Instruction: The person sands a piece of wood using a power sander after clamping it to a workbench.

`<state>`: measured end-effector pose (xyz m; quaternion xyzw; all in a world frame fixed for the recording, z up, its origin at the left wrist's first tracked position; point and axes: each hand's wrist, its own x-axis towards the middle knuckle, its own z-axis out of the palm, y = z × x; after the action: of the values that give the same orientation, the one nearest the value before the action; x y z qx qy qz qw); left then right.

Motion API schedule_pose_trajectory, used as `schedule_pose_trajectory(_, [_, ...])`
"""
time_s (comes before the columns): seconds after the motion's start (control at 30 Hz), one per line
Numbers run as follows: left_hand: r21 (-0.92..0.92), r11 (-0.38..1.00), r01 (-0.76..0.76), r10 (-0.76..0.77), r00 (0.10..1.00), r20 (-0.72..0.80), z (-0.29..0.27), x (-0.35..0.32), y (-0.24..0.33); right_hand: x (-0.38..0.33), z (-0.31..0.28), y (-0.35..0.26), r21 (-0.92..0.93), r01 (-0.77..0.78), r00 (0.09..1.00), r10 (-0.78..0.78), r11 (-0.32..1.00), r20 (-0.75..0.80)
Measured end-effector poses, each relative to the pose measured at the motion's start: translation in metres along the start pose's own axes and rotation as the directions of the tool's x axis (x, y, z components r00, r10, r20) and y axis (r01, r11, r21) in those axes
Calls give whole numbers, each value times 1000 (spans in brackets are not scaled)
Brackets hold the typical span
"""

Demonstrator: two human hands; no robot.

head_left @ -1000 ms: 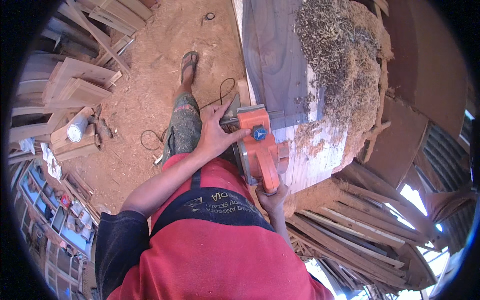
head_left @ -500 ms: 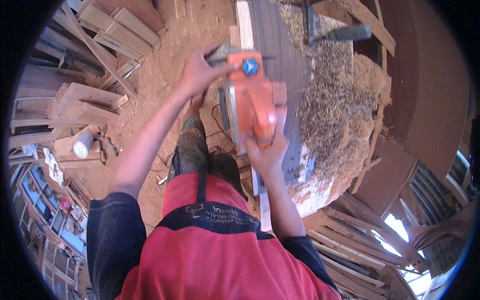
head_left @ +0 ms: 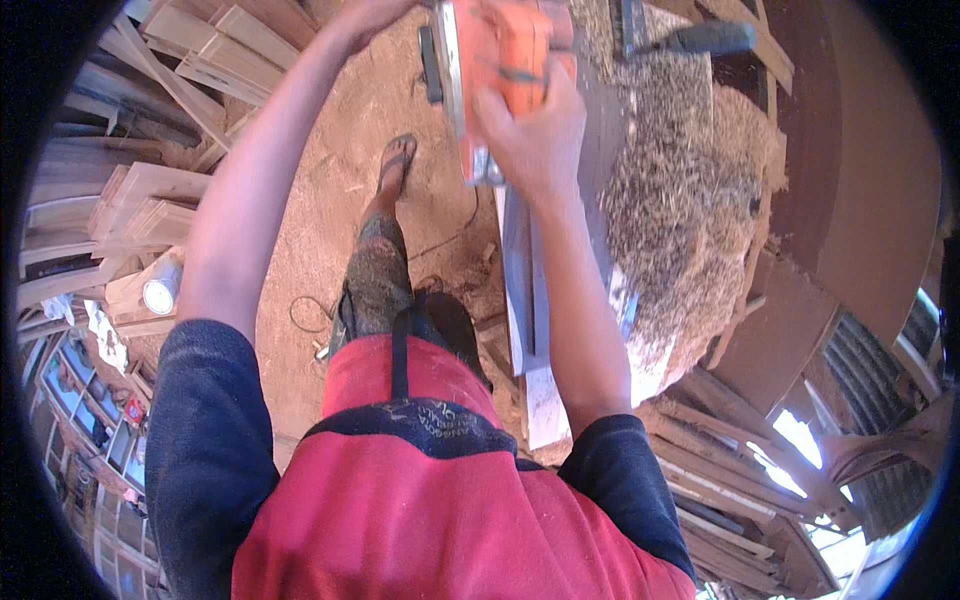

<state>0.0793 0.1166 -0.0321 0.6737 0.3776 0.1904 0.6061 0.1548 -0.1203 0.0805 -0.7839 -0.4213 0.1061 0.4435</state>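
Orange, metal-edged power planer [head_left: 510,60] at top of view, R hand [head_left: 540,140] on its grip

Planer is far fwd, front cut off by the upper edge, over a long grey-brown wooden board [head_left: 519,265]. R hand is wrapped round the rear grip. L hand [head_left: 372,18], up top beside the planer, is mostly out of frame; can't tell what its fingers are doing. R forearm [head_left: 572,270] blocks part of the board. Just R of that: thick heap of tan & dark wood shavings [head_left: 680,230], hiding most of the surface there, w/ a dark, rounded-handle tool [head_left: 705,40] at its far end. L, well apart: stacked pale-brown planks [head_left: 150,210] & a white round-ended can [head_left: 160,295]. Sandalled foot [head_left: 397,165] on the sawdust-strewn floor [head_left: 325,220], thin black cable [head_left: 440,244] nr it. Lower R: long rough timber strips [head_left: 700,480].
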Motion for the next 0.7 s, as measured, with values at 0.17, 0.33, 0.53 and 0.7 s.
schedule_pose_trajectory(0.17, [119, 993, 18, -20, 1000, 15, 77, -203, -9, -198, -82, -11, -101, -289, 949, 299, 952, 103])
schedule_pose_trajectory(0.33, [85, 993, 77, -81, 996, 37, 146, -412, -14, -396, -164, -24, -205, -429, 875, 462, 880, 148])
schedule_pose_trajectory(0.53, [170, 979, 111, -124, 990, 67, 163, -471, -3, -471, -195, -23, -246, -498, 825, 542, 832, 163])
schedule_pose_trajectory(0.7, [204, 973, 103, -115, 992, 46, 131, -382, -1, -372, -158, -20, -119, -456, 860, 471, 882, 197])
